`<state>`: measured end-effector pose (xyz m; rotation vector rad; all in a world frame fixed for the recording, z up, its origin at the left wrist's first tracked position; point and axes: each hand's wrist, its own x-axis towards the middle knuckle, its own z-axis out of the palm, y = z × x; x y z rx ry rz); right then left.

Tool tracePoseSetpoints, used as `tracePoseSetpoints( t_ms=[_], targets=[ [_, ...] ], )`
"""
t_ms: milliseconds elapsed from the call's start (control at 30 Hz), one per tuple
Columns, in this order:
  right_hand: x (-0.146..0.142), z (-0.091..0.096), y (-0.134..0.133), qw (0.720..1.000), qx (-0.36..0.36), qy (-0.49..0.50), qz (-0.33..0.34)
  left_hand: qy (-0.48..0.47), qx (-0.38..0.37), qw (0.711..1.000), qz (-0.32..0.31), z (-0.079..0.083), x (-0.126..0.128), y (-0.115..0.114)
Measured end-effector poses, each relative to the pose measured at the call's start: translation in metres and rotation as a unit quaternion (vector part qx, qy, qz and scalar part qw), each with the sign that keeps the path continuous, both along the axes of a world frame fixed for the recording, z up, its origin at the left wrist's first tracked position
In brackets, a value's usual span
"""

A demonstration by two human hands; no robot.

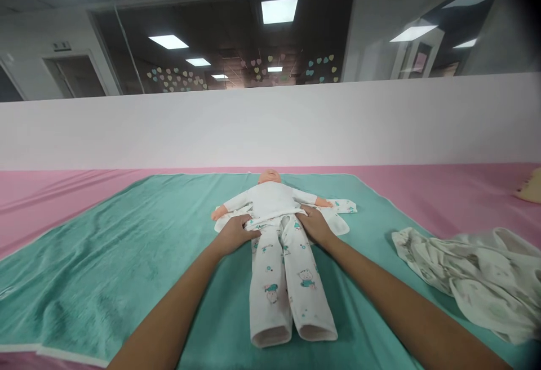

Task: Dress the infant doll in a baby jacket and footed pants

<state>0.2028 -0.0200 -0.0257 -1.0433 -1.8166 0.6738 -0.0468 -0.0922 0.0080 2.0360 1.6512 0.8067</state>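
Note:
A baby doll (270, 198) in a white long-sleeved top lies on its back, arms spread. White patterned baby trousers (270, 285) with small bear prints cover its lower body, legs pointing towards me. My left hand (236, 235) grips the trousers at one side of the waist, thumb on top. At the opposite side of the waist, my right hand (315, 224) is closed on the trousers, its fingertips partly hidden by the cloth. Beneath the doll lies a spread-out white patterned garment (340, 206), one sleeve showing past the doll's hand.
A green towel (127, 257) is spread under the doll over a pink surface (422, 190). To the right lies a crumpled pale cloth (477, 274). A yellowish object (530, 187) shows at the right edge. A low white wall (270, 128) stands behind, with glass above.

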Motion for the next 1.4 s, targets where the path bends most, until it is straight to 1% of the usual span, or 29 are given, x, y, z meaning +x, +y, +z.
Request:
tracePoseSetpoints(
  t_ms=[33, 100, 200, 233, 300, 367, 467, 533, 600, 667, 733, 767, 833, 900, 967, 1033, 1100, 1167, 1233, 1267, 1333, 1400],
  targets=[
    [0.004, 0.001, -0.001, 1.0, -0.012, -0.001, 0.011, -0.01, -0.011, 1.0, 0.0, 0.002, -0.001, -0.002],
    [0.013, 0.003, -0.004, 0.998, -0.036, -0.009, 0.046, -0.039, -0.051, 0.998, -0.022, 0.005, -0.003, -0.006],
    [0.027, 0.01, -0.015, 0.985, -0.086, -0.058, 0.135, -0.064, -0.113, 0.987, -0.09, 0.008, -0.005, -0.014],
    [0.03, 0.012, -0.018, 0.978, -0.101, -0.082, 0.162, -0.06, -0.119, 0.986, -0.099, 0.008, -0.005, -0.017],
    [0.032, 0.017, -0.025, 0.969, -0.106, -0.127, 0.184, -0.043, -0.106, 0.99, -0.087, 0.006, -0.001, -0.02],
    [0.03, 0.022, -0.03, 0.969, -0.08, -0.147, 0.182, -0.031, -0.076, 0.995, -0.055, 0.004, 0.003, -0.022],
    [0.023, 0.023, -0.035, 0.974, -0.05, -0.14, 0.17, -0.053, -0.037, 0.997, -0.045, -0.001, 0.007, -0.023],
    [0.019, 0.022, -0.038, 0.981, -0.031, -0.133, 0.138, -0.087, -0.021, 0.995, -0.039, -0.005, 0.01, -0.024],
    [0.016, 0.019, -0.041, 0.988, -0.018, -0.121, 0.098, -0.121, -0.013, 0.992, -0.02, -0.008, 0.012, -0.026],
    [0.016, 0.016, -0.044, 0.992, -0.029, -0.096, 0.077, -0.15, -0.014, 0.989, 0.002, -0.009, 0.015, -0.031],
    [0.019, 0.016, -0.05, 0.992, -0.059, -0.074, 0.086, -0.166, -0.031, 0.986, 0.005, -0.009, 0.017, -0.04],
    [0.023, 0.016, -0.054, 0.989, -0.076, -0.069, 0.104, -0.172, -0.045, 0.984, -0.008, -0.007, 0.019, -0.047],
    [0.032, 0.018, -0.065, 0.978, -0.113, -0.073, 0.159, -0.174, -0.074, 0.98, -0.056, -0.005, 0.022, -0.062],
    [0.04, 0.019, -0.08, 0.965, -0.13, -0.088, 0.208, -0.15, -0.083, 0.981, -0.092, -0.003, 0.026, -0.078],
    [0.045, 0.02, -0.094, 0.961, -0.119, -0.103, 0.227, -0.104, -0.07, 0.987, -0.098, -0.002, 0.031, -0.09],
    [0.044, 0.02, -0.106, 0.963, -0.096, -0.116, 0.223, -0.068, -0.042, 0.992, -0.094, -0.003, 0.035, -0.098],
    [0.042, 0.018, -0.113, 0.967, -0.089, -0.122, 0.208, -0.053, -0.017, 0.995, -0.083, -0.005, 0.039, -0.102],
    [0.04, 0.015, -0.116, 0.975, -0.087, -0.107, 0.174, -0.046, -0.007, 0.998, -0.043, -0.006, 0.04, -0.104],
    [0.039, 0.013, -0.118, 0.984, -0.086, -0.074, 0.135, -0.045, -0.015, 0.999, 0.007, -0.007, 0.041, -0.108],
    [0.04, 0.012, -0.119, 0.986, -0.09, -0.058, 0.126, -0.048, -0.02, 0.998, 0.025, -0.006, 0.042, -0.111],
    [0.041, 0.011, -0.122, 0.983, -0.112, -0.04, 0.137, -0.062, -0.033, 0.997, 0.037, -0.005, 0.044, -0.118],
    [0.042, 0.011, -0.126, 0.976, -0.141, -0.037, 0.161, -0.086, -0.051, 0.995, 0.024, -0.003, 0.046, -0.126]
  ],
)
